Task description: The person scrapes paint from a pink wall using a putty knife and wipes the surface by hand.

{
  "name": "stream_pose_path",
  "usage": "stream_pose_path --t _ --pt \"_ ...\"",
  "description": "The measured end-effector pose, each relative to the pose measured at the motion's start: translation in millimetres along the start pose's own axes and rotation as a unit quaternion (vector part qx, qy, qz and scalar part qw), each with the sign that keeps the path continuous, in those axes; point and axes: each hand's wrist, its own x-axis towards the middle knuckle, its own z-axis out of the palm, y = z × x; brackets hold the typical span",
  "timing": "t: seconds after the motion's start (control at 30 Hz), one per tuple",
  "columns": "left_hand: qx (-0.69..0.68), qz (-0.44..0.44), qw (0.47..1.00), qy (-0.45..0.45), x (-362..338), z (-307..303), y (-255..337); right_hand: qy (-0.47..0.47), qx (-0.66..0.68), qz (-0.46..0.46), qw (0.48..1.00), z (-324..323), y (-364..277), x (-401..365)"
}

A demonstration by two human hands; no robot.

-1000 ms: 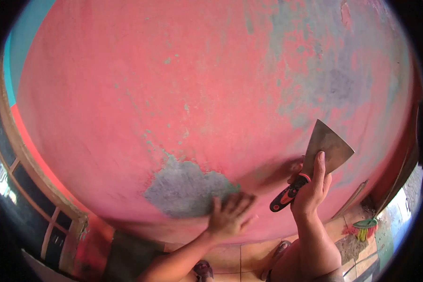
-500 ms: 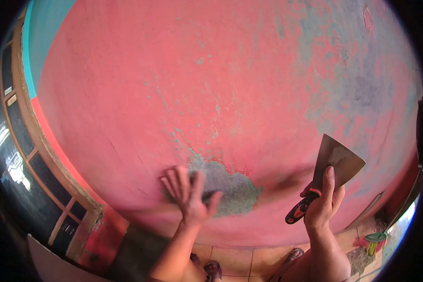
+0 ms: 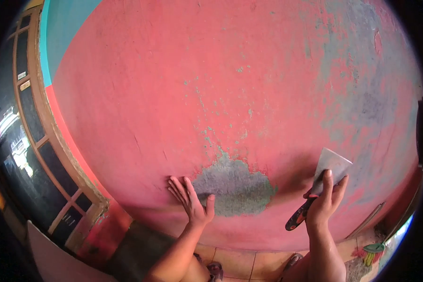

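Before me stands a pink wall (image 3: 160, 108) with flaking paint. Low on it is a bare grey-green patch (image 3: 232, 188) with a ragged edge. My left hand (image 3: 191, 201) is open, fingers outstretched, at the wall by the patch's left edge. In my right hand (image 3: 325, 202) is a putty knife (image 3: 332, 163), its wide metal blade pointing up and its black and orange handle slanting down to the left. The thumb lies along the lower blade. The knife is to the right of the patch, its shadow falling on the wall.
A wooden-framed glass door or window (image 3: 37, 136) runs along the left. A broom with green bristles (image 3: 373, 254) rests on the tiled floor (image 3: 235, 263) at lower right. Another worn grey area (image 3: 371, 103) spreads over the wall's upper right. My sandalled feet show below.
The view has shifted, so the wall and patch appear farther right. My left hand has turned slightly, fingers closer together. The putty knife's blade has tilted and now looks brighter.
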Motion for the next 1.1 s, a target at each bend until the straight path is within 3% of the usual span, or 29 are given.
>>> stream_pose_path --t 0.13,0.27,0.57,0.67,0.77,0.9,1.1 --pt "-0.017 0.010 1.000 -0.024 -4 -4 3 -0.061 -0.009 -0.019 0.998 -2 14 -5" --pt "-0.023 0.036 0.998 -0.042 -13 0 7 -0.064 -0.040 -0.049 0.996 -7 20 -3" --pt "-0.066 0.113 0.986 -0.101 -35 17 36 -0.009 -0.059 -0.081 0.995 -11 21 4" --pt "-0.099 0.210 0.960 -0.156 -38 15 65 -0.017 -0.058 -0.067 0.996 -20 26 7" --pt "-0.145 0.243 0.912 -0.299 -49 13 83 0.005 -0.082 -0.074 0.994 -18 24 8" --pt "-0.203 0.258 0.855 -0.402 -50 9 96 -0.003 -0.075 -0.066 0.995 -32 36 14" --pt "-0.266 0.235 0.844 -0.403 -53 4 97 0.030 -0.119 -0.068 0.990 -27 37 11"
